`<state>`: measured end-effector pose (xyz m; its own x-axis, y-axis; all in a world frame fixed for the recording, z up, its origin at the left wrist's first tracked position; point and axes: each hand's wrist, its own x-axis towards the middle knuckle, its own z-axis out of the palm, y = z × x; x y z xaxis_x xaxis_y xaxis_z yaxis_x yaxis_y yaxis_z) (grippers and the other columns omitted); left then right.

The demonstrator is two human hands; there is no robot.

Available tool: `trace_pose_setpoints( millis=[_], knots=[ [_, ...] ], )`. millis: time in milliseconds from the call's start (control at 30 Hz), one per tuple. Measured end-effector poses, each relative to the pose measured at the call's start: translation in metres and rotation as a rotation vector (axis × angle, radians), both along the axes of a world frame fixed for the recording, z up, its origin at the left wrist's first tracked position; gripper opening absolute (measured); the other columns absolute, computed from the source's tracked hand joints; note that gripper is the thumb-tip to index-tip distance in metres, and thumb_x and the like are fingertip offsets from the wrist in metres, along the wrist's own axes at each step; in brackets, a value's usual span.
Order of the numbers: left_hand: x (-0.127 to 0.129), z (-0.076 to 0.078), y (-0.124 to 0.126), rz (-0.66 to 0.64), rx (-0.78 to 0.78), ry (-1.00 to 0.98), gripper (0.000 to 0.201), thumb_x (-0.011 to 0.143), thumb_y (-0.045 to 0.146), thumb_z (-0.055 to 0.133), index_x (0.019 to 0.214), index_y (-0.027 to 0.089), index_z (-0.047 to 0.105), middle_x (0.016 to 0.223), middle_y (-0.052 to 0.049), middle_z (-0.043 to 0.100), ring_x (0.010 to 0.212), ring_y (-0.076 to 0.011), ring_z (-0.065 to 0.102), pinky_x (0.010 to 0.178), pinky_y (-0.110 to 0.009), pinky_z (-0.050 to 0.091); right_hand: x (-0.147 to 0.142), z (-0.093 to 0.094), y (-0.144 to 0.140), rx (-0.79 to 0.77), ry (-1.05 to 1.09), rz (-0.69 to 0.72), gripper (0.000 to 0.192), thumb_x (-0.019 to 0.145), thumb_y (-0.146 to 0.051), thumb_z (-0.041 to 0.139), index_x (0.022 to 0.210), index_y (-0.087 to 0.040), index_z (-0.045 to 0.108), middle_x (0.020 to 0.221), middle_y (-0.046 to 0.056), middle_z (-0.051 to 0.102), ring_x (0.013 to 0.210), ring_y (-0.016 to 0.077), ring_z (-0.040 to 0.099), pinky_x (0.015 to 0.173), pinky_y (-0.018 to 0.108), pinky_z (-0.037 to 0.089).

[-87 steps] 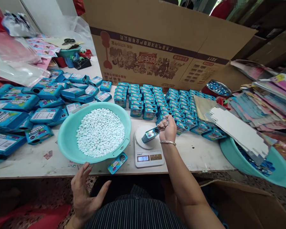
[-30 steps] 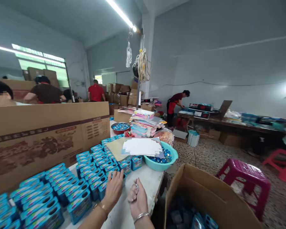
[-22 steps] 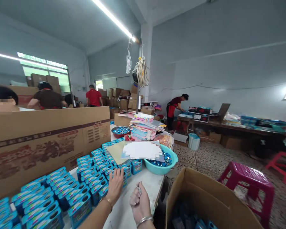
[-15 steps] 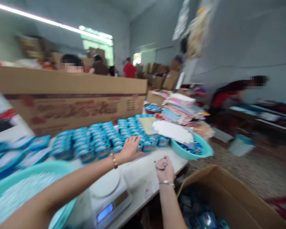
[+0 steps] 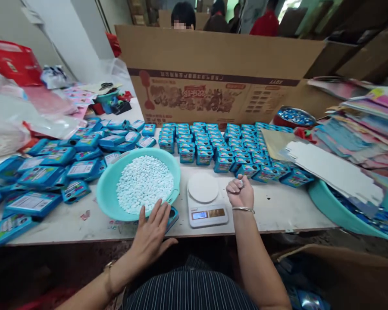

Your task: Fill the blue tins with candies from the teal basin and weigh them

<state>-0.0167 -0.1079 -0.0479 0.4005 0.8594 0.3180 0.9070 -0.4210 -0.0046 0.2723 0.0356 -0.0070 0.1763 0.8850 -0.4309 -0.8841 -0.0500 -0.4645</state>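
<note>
My left hand (image 5: 153,228) is open, its fingers stretched over the near rim of a turquoise basin (image 5: 105,200). Many small white tablets (image 5: 145,183) fill the bottom of that basin. Beside the fingers a blue box (image 5: 172,218) shows in part; whether I touch it is hard to tell. My right hand (image 5: 241,191) is closed, knuckles curled, just right of a white kitchen scale (image 5: 208,218). Something pale shows between its fingers, too small to name. The scale's round plate (image 5: 203,188) bears nothing, and its display is lit.
Rows of upright blue packs (image 5: 224,159) stand behind the scale. Blue boxes (image 5: 40,202) lie heaped at left. A tall carton (image 5: 213,51) walls the back, people beyond it. At right are another turquoise basin (image 5: 320,196), white card (image 5: 336,170) and an open carton (image 5: 342,258) below.
My view has swung left and down. My left hand has gone from the blue packs to the tablet basin. My right hand, now beside the scale, stays closed.
</note>
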Motion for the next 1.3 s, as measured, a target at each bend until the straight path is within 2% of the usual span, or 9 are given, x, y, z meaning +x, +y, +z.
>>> trace_pose_setpoints(
  millis=[200, 433, 567, 667, 800, 900, 1033, 1167, 1300],
  knots=[
    [0.015, -0.023, -0.001, 0.082, 0.124, -0.101, 0.073, 0.094, 0.033, 0.054, 0.157, 0.013, 0.022, 0.147, -0.017, 0.053, 0.148, -0.0293, 0.032, 0.124, -0.05, -0.002, -0.014, -0.013, 0.003, 0.011, -0.097, 0.12, 0.028, 0.094, -0.04, 0.058, 0.075, -0.021, 0.049, 0.045, -0.013, 0.03, 0.032, 0.0038, 0.026, 0.035, 0.016, 0.023],
    [0.006, -0.029, -0.002, -0.031, 0.192, -0.101, 0.054, 0.093, 0.022, 0.056, 0.147, 0.02, 0.046, 0.147, -0.014, 0.054, 0.155, -0.0231, 0.005, 0.125, -0.049, -0.002, -0.009, -0.022, -0.004, -0.031, -0.071, 0.094, 0.026, 0.096, -0.036, 0.055, 0.075, -0.021, 0.048, 0.044, -0.013, 0.031, 0.031, 0.0038, 0.026, 0.036, 0.016, 0.022],
    [-0.005, -0.035, -0.009, -0.19, 0.174, -0.121, 0.057, 0.092, 0.01, 0.048, 0.147, 0.027, 0.046, 0.151, -0.011, 0.05, 0.153, -0.0274, 0.02, 0.123, -0.045, 0.021, -0.009, -0.018, -0.007, -0.083, -0.014, 0.047, 0.027, 0.098, -0.032, 0.049, 0.074, -0.021, 0.047, 0.042, -0.013, 0.031, 0.031, 0.0037, 0.025, 0.035, 0.015, 0.021],
    [-0.013, -0.04, -0.012, -0.354, 0.153, -0.14, 0.068, 0.09, 0.0, 0.039, 0.15, 0.033, 0.039, 0.143, -0.01, 0.057, 0.138, -0.0257, 0.048, 0.111, -0.042, 0.042, -0.009, -0.017, -0.008, -0.091, -0.022, 0.03, 0.027, 0.098, -0.033, 0.049, 0.074, -0.021, 0.047, 0.042, -0.013, 0.03, 0.03, 0.0035, 0.024, 0.035, 0.015, 0.02],
    [-0.006, -0.021, -0.007, -0.402, 0.028, -0.339, 0.069, 0.091, 0.005, 0.04, 0.156, 0.021, 0.024, 0.119, -0.012, 0.07, 0.107, -0.0207, 0.067, 0.092, -0.033, 0.056, -0.006, -0.015, -0.007, -0.108, -0.022, 0.014, 0.028, 0.099, -0.031, 0.045, 0.073, -0.021, 0.047, 0.042, -0.013, 0.03, 0.031, 0.0039, 0.024, 0.035, 0.014, 0.02],
    [0.016, 0.011, 0.015, -0.313, -0.099, -0.483, 0.075, 0.089, 0.012, 0.048, 0.157, 0.017, 0.016, 0.122, -0.015, 0.067, 0.108, -0.0238, 0.067, 0.089, -0.036, 0.058, 0.0, -0.012, -0.004, -0.08, -0.028, -0.011, 0.028, 0.099, -0.032, 0.047, 0.074, -0.021, 0.047, 0.044, -0.012, 0.03, 0.031, 0.0036, 0.024, 0.034, 0.014, 0.021],
    [0.057, 0.04, 0.076, -0.272, -0.195, -0.589, 0.086, 0.084, 0.014, 0.056, 0.157, 0.021, 0.012, 0.119, -0.012, 0.068, 0.107, -0.0259, 0.065, 0.092, -0.043, 0.055, 0.008, -0.004, 0.007, -0.001, -0.109, 0.008, 0.026, 0.094, -0.037, 0.056, 0.075, -0.021, 0.048, 0.051, -0.01, 0.04, 0.034, 0.003, 0.029, 0.034, 0.014, 0.023],
    [0.093, 0.04, 0.138, -0.201, -0.239, -0.502, 0.093, 0.074, 0.006, 0.054, 0.156, 0.017, 0.012, 0.116, -0.011, 0.069, 0.106, -0.0273, 0.064, 0.097, -0.047, 0.048, 0.006, 0.008, 0.022, -0.043, -0.15, 0.011, 0.024, 0.096, -0.035, 0.052, 0.077, -0.021, 0.049, 0.058, -0.007, 0.047, 0.036, 0.0031, 0.033, 0.034, 0.015, 0.024],
    [0.114, 0.033, 0.166, -0.149, -0.352, -0.404, 0.091, 0.074, 0.006, 0.054, 0.155, 0.014, 0.013, 0.12, -0.013, 0.069, 0.112, -0.0283, 0.064, 0.1, -0.048, 0.044, -0.006, 0.018, 0.035, -0.037, -0.18, 0.052, 0.025, 0.097, -0.034, 0.051, 0.075, -0.021, 0.049, 0.057, -0.008, 0.044, 0.038, 0.0042, 0.034, 0.035, 0.015, 0.027]
  ],
)
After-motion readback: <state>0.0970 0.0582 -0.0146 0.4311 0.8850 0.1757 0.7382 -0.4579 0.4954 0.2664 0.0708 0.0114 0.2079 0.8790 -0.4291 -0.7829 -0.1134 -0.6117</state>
